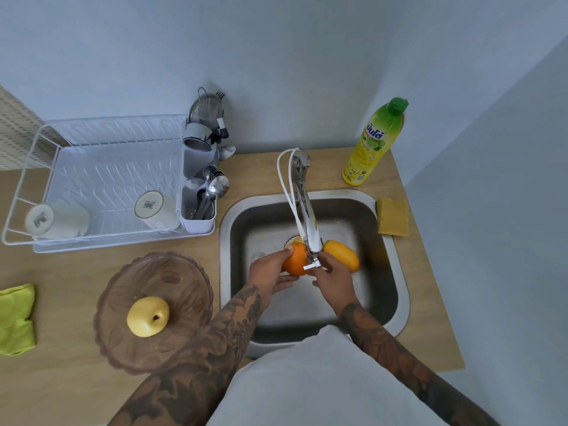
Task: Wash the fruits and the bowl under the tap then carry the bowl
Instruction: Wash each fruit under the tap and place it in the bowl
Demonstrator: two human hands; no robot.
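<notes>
My left hand [270, 272] holds an orange [295, 260] over the steel sink [396, 290], right under the tap's spout [309, 222]. My right hand [333, 275] reaches to the small white lever at the spout's tip, fingers curled at it. A yellow-orange fruit [342, 255] lies in the basin behind my right hand. Another pale fruit peeks out by the drain behind the orange. On the counter to the left of the sink stands a brownish glass bowl [129, 305] with a yellow apple [148, 316] in it.
A white dish rack [101, 167] with two cups and a cutlery holder stands at the back left. A dish soap bottle [373, 142] and a yellow sponge [392, 216] sit by the sink's right side. A green cloth [15, 318] lies at the far left.
</notes>
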